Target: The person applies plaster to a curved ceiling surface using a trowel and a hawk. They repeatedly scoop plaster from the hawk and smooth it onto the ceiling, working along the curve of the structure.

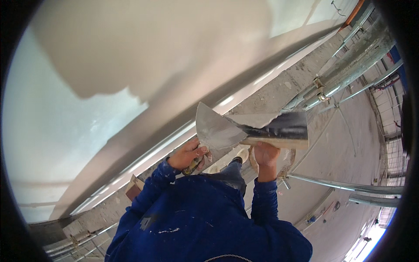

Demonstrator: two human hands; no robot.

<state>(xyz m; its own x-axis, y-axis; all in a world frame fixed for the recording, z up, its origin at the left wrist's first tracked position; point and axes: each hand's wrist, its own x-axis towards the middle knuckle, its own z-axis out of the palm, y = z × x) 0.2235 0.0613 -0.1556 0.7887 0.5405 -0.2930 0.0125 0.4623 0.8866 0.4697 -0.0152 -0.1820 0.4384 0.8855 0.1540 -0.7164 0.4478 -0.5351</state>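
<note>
Left hand point(190, 153) gripping knife point(218, 129), right hand point(266, 155) gripping trowel point(291, 127); ideally you're keeping the trowel steady under its putty point(253, 120).

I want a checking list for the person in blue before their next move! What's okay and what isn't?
1. Left hand gripping the scraper: ok.
2. Right hand holding the wide blade: ok.
3. Pale paste on the wide blade: ok, some is there.
4. Gloves on: not ok, both hands are bare.
5. Wall dry: cannot tell.
6. Shoe standing firmly: cannot tell.
</note>
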